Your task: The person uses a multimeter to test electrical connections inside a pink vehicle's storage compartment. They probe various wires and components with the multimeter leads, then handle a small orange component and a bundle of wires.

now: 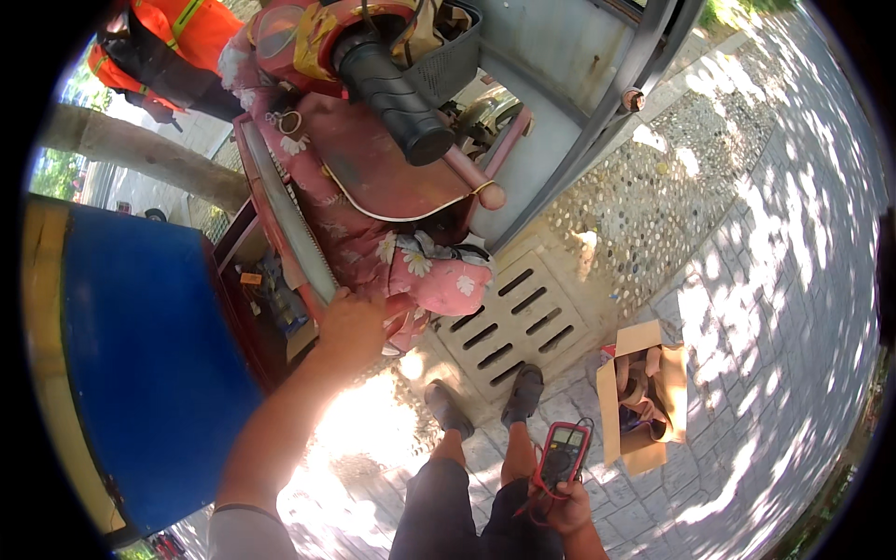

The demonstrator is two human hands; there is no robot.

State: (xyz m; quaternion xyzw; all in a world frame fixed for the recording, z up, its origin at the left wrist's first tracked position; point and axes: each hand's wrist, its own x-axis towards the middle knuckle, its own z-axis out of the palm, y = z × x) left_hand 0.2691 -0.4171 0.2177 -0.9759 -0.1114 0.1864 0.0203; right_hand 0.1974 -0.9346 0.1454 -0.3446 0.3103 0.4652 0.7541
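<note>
My right hand (565, 510) holds a multimeter (562, 455) with a red edge and a dark face, in front of my thigh. A red lead (525, 495) and a dark lead hang around it. My left arm reaches forward, and my left hand (353, 322) is closed at the near end of a grey strip (291, 210) on a red vehicle, against a pink floral cover (448, 276). What its fingers grip is hidden. Above the cover are a dark red panel (387, 154) and a black ribbed handlebar grip (397, 103).
A blue panel (159, 364) stands at the left beside an open compartment (273, 291) with small parts. An open cardboard box (609, 411) with brown things sits right of my feet, near a slotted drain cover (560, 359). A person in orange (201, 33) is at the far left.
</note>
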